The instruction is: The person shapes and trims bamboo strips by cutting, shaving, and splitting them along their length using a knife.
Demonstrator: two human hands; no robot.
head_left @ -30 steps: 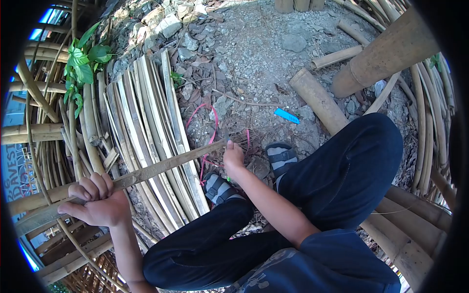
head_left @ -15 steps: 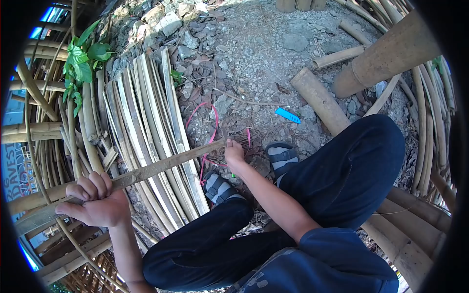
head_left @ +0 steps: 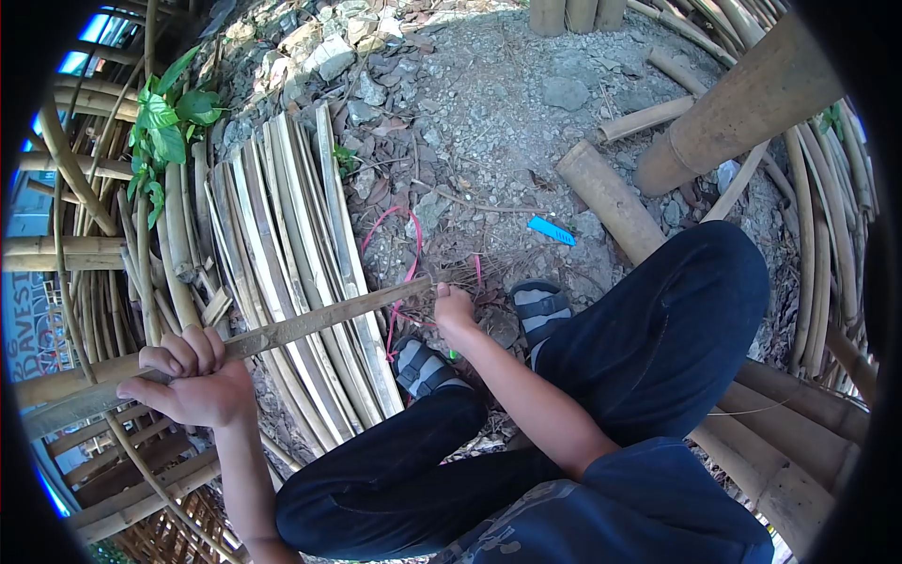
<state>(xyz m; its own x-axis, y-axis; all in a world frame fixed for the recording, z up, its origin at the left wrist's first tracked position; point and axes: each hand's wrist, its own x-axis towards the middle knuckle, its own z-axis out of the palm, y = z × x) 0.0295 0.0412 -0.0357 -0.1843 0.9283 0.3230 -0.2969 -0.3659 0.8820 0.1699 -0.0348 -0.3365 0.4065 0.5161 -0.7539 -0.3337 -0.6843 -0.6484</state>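
Note:
A long, flat bamboo strip [head_left: 315, 324] slants across in front of me, from the lower left up towards the middle. My left hand [head_left: 193, 381] is wrapped round it in a fist, with the thumb along its near side. At the strip's far right end, my right hand [head_left: 455, 308] has its fingers closed, with the thumb right at the tip. Its curled fingers are mostly hidden from above. Under the strip lies a row of split bamboo slats [head_left: 282, 254]. Pink twine [head_left: 417, 240] loops over the ground near my right hand. A small green thing [head_left: 454, 354] shows below that hand.
A blue plastic piece [head_left: 552, 230] lies on the stony ground [head_left: 498, 122]. Thick bamboo poles [head_left: 742, 103] stand and lie at the right. At the left are a bamboo frame [head_left: 70, 252] and a leafy plant [head_left: 162, 122]. My sandalled feet [head_left: 543, 310] are close by.
My right hand has dropped slightly, and its thumb now sits a little lower at the strip's end. My left hand has shifted slightly right in view, still gripping the strip.

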